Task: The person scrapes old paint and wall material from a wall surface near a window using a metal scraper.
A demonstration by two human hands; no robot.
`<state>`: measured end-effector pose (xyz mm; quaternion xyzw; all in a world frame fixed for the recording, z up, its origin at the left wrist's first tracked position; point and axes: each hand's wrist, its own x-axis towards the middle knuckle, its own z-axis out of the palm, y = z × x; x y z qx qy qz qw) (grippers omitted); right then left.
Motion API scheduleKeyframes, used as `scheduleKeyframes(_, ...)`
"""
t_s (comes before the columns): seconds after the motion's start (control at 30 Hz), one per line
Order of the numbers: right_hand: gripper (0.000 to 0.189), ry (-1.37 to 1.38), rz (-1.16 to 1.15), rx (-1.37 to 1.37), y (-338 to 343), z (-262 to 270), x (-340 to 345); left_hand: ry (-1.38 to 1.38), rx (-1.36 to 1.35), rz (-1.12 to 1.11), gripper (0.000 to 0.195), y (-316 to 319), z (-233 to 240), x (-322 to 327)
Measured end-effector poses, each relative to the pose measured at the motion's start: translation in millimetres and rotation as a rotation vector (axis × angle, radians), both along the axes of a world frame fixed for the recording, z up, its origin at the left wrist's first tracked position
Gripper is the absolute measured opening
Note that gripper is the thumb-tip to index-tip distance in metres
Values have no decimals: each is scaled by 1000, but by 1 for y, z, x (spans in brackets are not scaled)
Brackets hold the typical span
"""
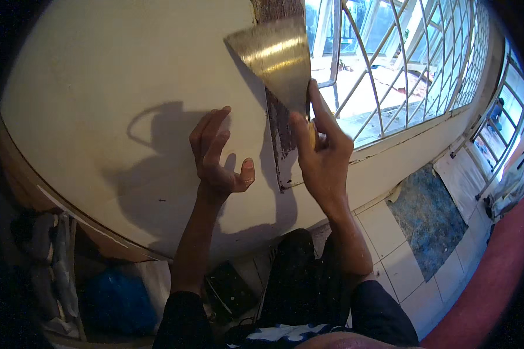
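Observation:
A broad metal putty knife (279,56) with a yellowish handle is held upright in my right hand (325,157). Its blade lies in front of a dark wooden window frame (284,135), whose surface is worn and has ragged pale edges. Whether the blade touches the wood cannot be told. To the left, my left hand (216,157) is raised before the cream wall (113,78); its fingers are curled apart with nothing between them. Shadows of the hands and head fall on the wall.
Right of the frame is a window with a white metal grille (369,65). A mottled blue-grey mat (432,222) lies on the tiled floor (386,244). At lower left, a blue bag (118,301) stands beside shelving; a red surface (484,279) curves along the right.

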<state>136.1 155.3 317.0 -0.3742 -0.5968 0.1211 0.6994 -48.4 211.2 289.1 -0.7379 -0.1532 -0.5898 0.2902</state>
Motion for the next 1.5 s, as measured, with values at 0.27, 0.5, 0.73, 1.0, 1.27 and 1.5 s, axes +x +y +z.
scheduleKeyframes(0.27, 52, -24, 2, -29, -2, 3, 2, 37, -43, 65, 48, -6, 2, 0)
scheduleKeyframes(0.5, 53, 14, 11, -14, -6, 11, 8, -13, -34, 18, 51, 0, -6, 0)
scheduleKeyframes(0.73, 50, -97, -41, -67, -10, 21, 18, 32, -17, 82, 43, -1, 0, 2)
scheduleKeyframes(1.0, 55, -265, -58, -90, -17, 41, 19, 70, -49, 129, 40, -4, -4, -3)
scheduleKeyframes(1.27, 57, -179, -18, -83, -15, 38, 19, 67, -48, 108, 35, -6, 4, 6)
scheduleKeyframes(1.5, 53, -145, -52, -34, -9, 57, 16, 62, -29, 68, 36, -1, 5, 0)
